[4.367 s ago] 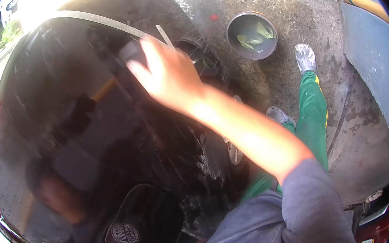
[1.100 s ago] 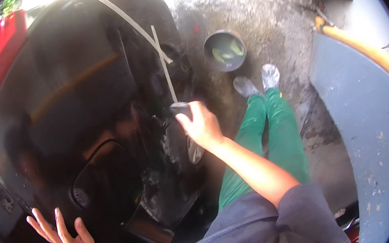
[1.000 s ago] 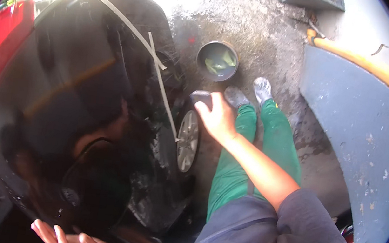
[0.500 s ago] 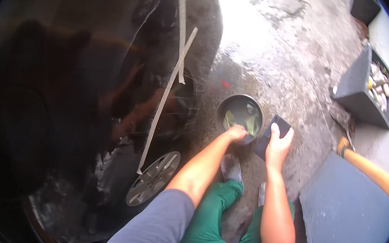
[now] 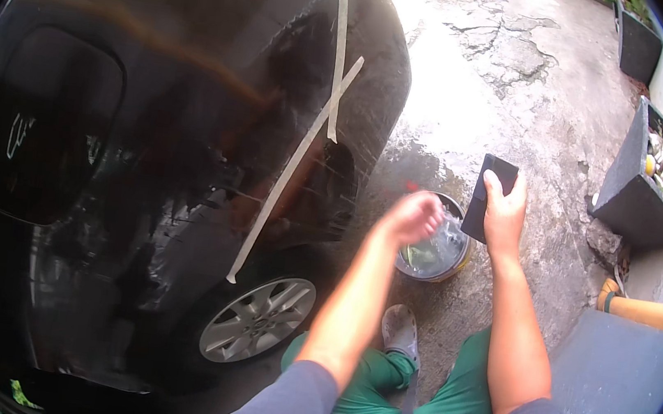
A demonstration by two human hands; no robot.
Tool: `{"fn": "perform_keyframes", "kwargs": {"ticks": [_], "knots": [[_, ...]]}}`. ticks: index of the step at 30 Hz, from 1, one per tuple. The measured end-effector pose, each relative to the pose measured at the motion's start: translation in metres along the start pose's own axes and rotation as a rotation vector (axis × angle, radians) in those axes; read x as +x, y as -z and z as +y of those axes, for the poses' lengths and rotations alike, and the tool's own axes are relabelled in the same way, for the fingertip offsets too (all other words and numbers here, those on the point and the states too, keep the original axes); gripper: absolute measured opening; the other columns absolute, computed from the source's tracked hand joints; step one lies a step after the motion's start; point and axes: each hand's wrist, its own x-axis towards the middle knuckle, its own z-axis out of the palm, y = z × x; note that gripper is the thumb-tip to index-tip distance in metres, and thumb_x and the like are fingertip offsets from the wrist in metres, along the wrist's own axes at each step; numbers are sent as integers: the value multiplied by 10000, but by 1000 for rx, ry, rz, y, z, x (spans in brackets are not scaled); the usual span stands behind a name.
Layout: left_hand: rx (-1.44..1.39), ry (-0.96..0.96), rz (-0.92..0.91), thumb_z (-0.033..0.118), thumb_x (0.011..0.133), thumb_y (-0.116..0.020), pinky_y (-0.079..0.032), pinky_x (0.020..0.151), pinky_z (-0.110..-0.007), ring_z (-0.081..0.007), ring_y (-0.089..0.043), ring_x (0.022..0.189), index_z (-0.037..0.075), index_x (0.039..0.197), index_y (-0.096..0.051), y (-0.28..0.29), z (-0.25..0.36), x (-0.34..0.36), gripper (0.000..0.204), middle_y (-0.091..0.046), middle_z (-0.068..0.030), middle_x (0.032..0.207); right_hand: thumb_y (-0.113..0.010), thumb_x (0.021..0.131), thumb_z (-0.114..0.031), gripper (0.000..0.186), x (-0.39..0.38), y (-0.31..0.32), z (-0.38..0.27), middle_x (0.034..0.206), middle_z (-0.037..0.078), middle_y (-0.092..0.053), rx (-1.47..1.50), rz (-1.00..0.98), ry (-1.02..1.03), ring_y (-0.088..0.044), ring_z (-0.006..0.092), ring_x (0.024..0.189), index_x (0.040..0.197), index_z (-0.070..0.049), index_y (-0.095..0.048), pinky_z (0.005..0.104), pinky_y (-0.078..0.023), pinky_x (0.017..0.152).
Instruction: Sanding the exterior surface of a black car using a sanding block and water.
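Turning from the black car (image 5: 190, 148), you have brought both hands over the bucket (image 5: 434, 257) since a second ago, so the work has shifted from panel to water. Your right hand (image 5: 504, 216) is clamped round the dark sanding block (image 5: 488, 195), just above the rim. Your left hand (image 5: 411, 218), blurred, hovers loosely curled over the water, holding nothing visible.

Outdoors, on cracked grey concrete ground (image 5: 524, 57), sunlit and wet in patches. Glossy black car (image 5: 149, 143) with tape strips at left. Grey square planters (image 5: 636, 191) along right edge.
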Motion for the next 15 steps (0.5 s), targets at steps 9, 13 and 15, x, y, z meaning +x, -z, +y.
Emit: {"fn": "perform_keyframes", "kwargs": {"ticks": [9,13,15], "knots": [[2747,-826,815,187,997,-575,-393,1113,-440,-312,-536,1303,5,1226,-670,-167,265,-296,307,-638,-131,1322,-703,927,-229,346,3,-55,-8,1015,172,-705,183,-159,-16,-686,274,926,1149,19,-605,400,-531,838],[3197,-367,823,346,1015,-540,-186,1262,-442,-264,-258,1541,30,1505,-445,-143,269,-320,591,-370,-108,1623,-712,923,-238,341,-4,-66,-10,999,194,-703,193,-170,-65,-694,301,921,1121,17,-603,407,-533,821],[3269,-424,717,498,999,-510,-145,1278,-425,-238,-215,1557,54,1587,-303,-140,285,-310,766,-291,-82,1666,-725,915,-257,369,-9,-70,-22,986,216,-704,271,-192,-140,-693,339,918,1123,21,-598,425,-531,824]]}}
